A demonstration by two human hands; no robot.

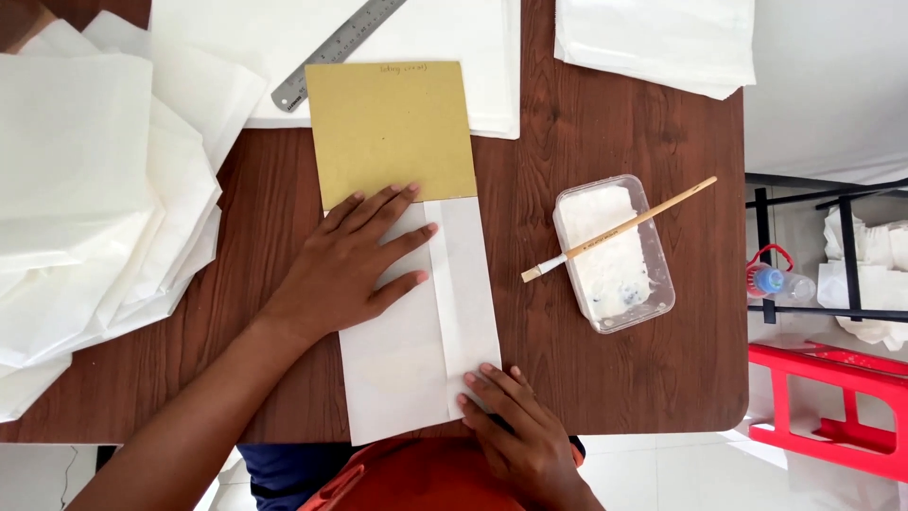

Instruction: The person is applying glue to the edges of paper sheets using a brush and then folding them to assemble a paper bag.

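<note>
Fingers, left hand (pixel 355 260): spread flat, palm down, pressing on the white paper sheet (pixel 397 369); gripping nothing.
Fingers, right hand (pixel 515 426): stretched out flat, tips resting on the lower right part of the same sheet, beside the folded strip; gripping nothing.
White paper sheet: lies flat at the near edge of the table (pixel 605 378), between the two hands; its near end reaches slightly past the table edge.
Folded strip (pixel 461 284): narrow band of the sheet, running lengthwise along its right side, lying flat.
Brown card (pixel 392 128): mustard-coloured rectangle, its near end tucked under the white sheet, its far end lying over another white sheet; left fingertips touch its near edge.
Metal ruler (pixel 336 49): lies slanted on white paper at the far side, just beyond the card's far left corner.
Plastic tub (pixel 615 254): clear, rectangular, with white paste inside; stands right of the sheet, apart from it.
Brush (pixel 619 230): wooden handle, laid slanting across the tub, bristles hanging over the left rim above the table.
Paper stack, left (pixel 95 189): many white sheets piled loosely.
Paper stack, far right (pixel 657 38): folded white sheets at the table corner.
Red stool (pixel 832 407): on the floor to the right of the table.
</note>
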